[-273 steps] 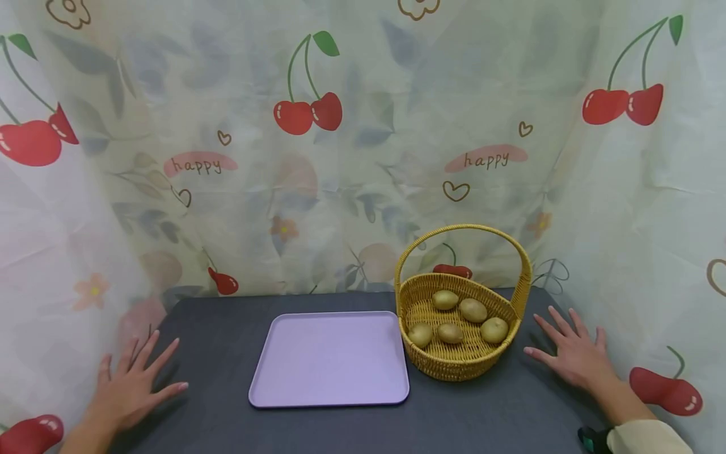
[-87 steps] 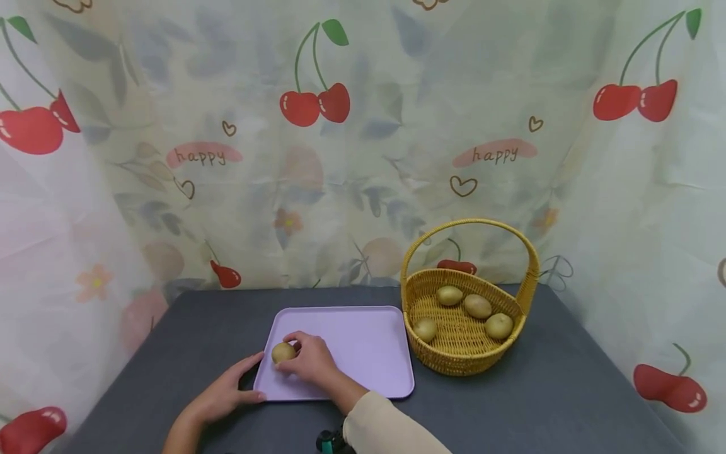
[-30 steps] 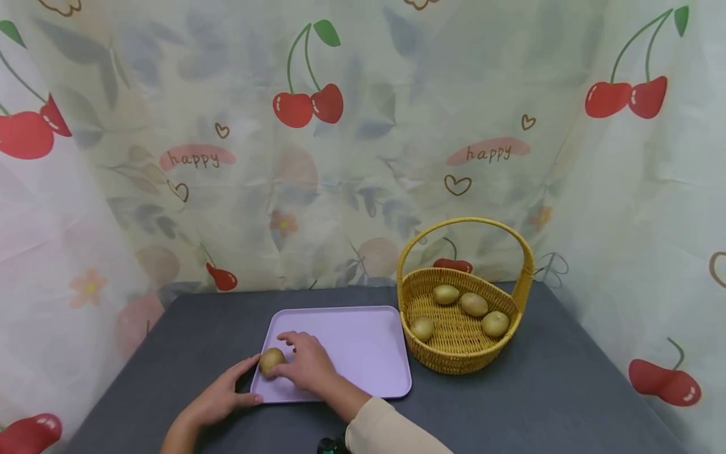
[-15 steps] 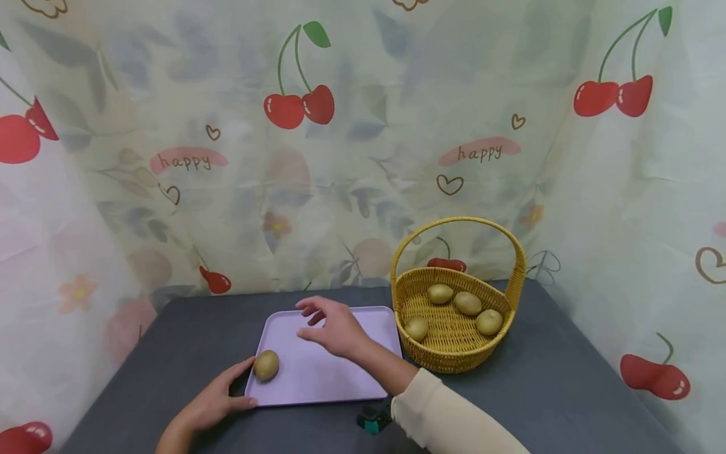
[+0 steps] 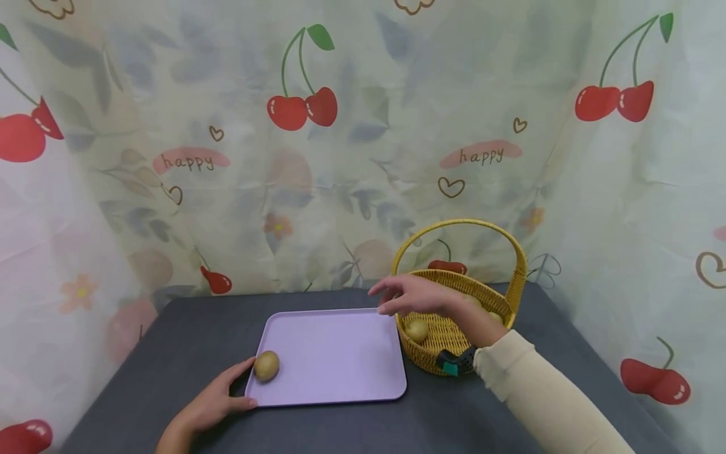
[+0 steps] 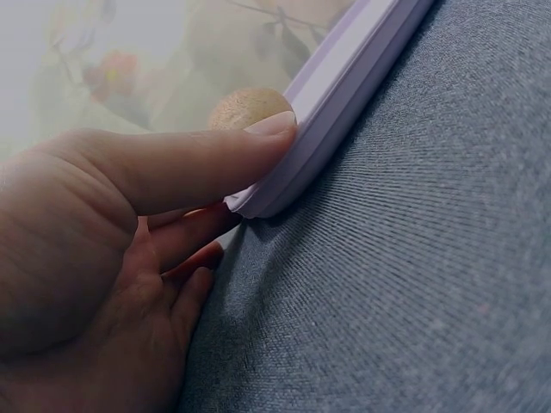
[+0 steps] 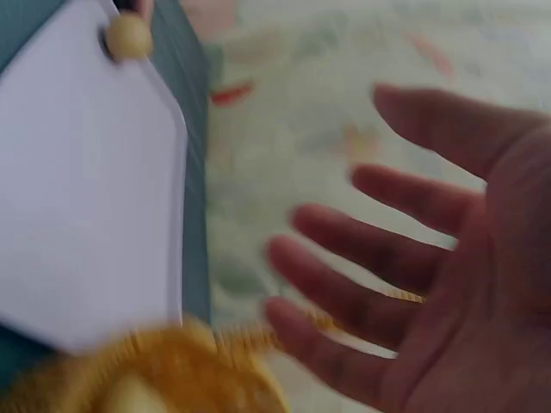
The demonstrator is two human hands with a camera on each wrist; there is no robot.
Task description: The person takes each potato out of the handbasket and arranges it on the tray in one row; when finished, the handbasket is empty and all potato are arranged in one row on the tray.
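Note:
A lilac tray (image 5: 334, 359) lies on the dark cloth, with one potato (image 5: 266, 366) near its left rim. My left hand (image 5: 212, 400) holds the tray's near-left corner. In the left wrist view the thumb (image 6: 215, 163) lies along the rim, the other fingers on the corner's far side. My right hand (image 5: 420, 296), holding nothing, is over the left rim of the yellow wicker basket (image 5: 433, 359). Its fingers (image 7: 362, 249) are spread and loosely bent in the right wrist view. One potato (image 5: 416, 330) shows at the basket's front left; my arm covers much of the others.
The basket's tall arched handle (image 5: 465, 222) rises behind my right forearm. A dark cloth-covered table (image 5: 215, 321) runs back to a printed curtain (image 5: 351, 157), which also hangs along both sides. A wrist camera (image 5: 454, 362) hangs below my right wrist.
My right hand first took a potato from the basket, set it at the tray's left and let go. It has since moved right to the basket. The left hand stays at the tray corner.

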